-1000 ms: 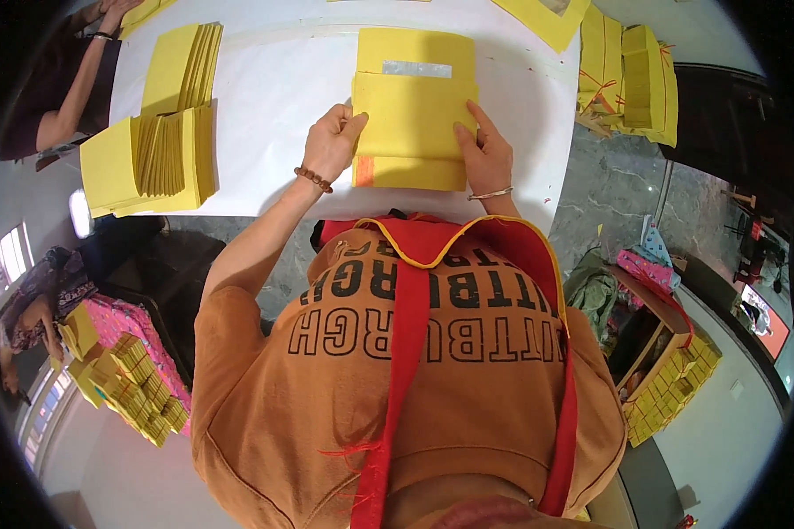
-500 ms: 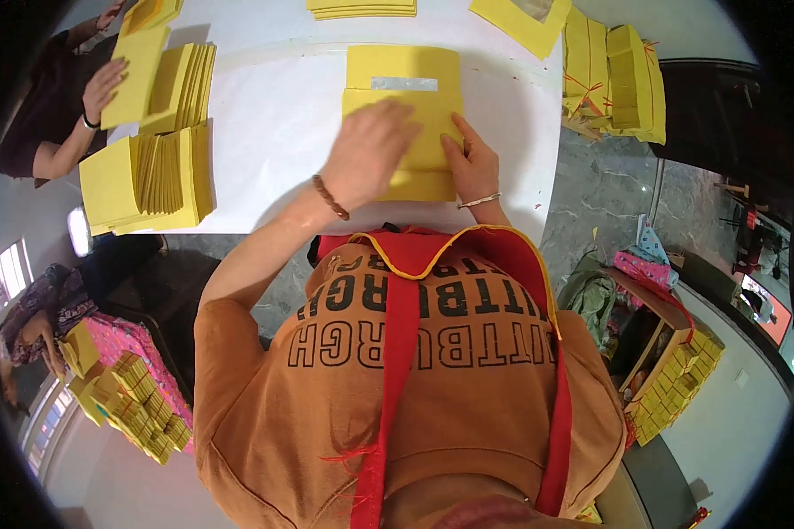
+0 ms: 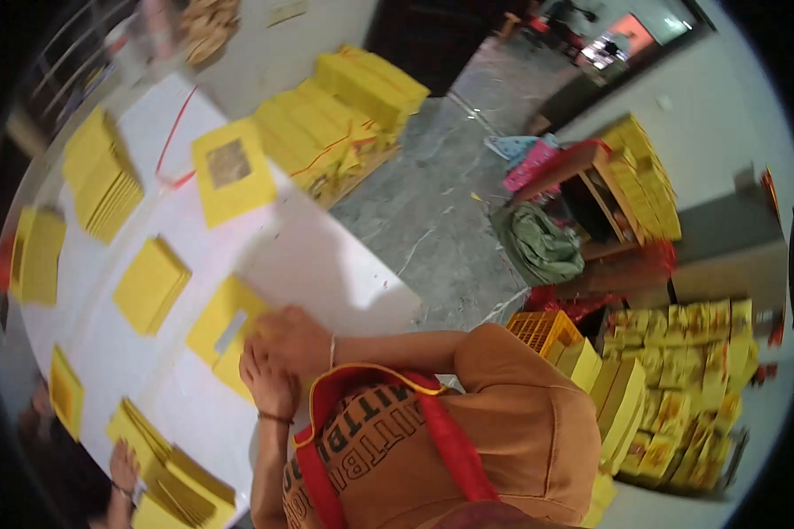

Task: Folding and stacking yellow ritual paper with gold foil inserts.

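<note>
A flat, folded yellow paper piece [image 3: 205,333] with a silver-grey strip [image 3: 230,331] across it lies on the white table [image 3: 326,264] in front of me. My left hand [image 3: 271,381] is at its near end, its fingers apart and slightly bent against the paper. Right beside it, my right hand [image 3: 298,342] comes in from the right and overlaps the same end. Its fingers are blurred and partly covered, so their grip cannot be made out. Both hands hide the near part of the paper.
Beyond the paper lie a yellow stack [image 3: 152,286], a yellow sheet with a grey-brown patch [image 3: 232,172], and more stacks [image 3: 104,181]. A co-worker's hand [image 3: 125,465] touches yellow folders at lower left. Yellow bundles [image 3: 313,132] stand past the table's edge; an orange crate [image 3: 543,333] is right.
My view has swung to the right, bringing in more floor and shelves. My left hand has come down from the paper's middle to its near end, close against my right hand.
</note>
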Demonstrator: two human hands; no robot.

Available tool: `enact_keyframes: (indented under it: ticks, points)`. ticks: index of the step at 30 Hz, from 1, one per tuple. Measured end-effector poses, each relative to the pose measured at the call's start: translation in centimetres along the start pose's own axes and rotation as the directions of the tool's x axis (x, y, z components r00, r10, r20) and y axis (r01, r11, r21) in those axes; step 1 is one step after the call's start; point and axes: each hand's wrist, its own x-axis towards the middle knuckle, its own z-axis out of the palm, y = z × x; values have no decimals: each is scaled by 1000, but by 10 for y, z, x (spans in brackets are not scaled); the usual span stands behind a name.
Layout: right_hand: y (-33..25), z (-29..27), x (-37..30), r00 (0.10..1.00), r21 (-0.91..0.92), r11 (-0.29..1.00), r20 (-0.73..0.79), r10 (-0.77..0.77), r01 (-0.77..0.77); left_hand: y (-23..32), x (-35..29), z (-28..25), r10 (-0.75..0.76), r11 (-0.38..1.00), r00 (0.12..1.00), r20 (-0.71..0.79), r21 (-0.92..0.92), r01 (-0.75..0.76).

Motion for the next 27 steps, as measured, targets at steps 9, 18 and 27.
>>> enact_keyframes:
  ticks: [9,18,27]
  points:
    - [-21,70,-10,971,189,974,-225,-83,127,-24,-19,12,-412,214,910,-46,-976,48]
    - [-13,54,-6,986,91,995,155,-64,50,-28,-9,-16,-269,952,963,-19,-155,263]
    - [-14,43,-5,972,31,994,210,-105,100,-25,-30,-36,-61,998,986,-155,-29,57]
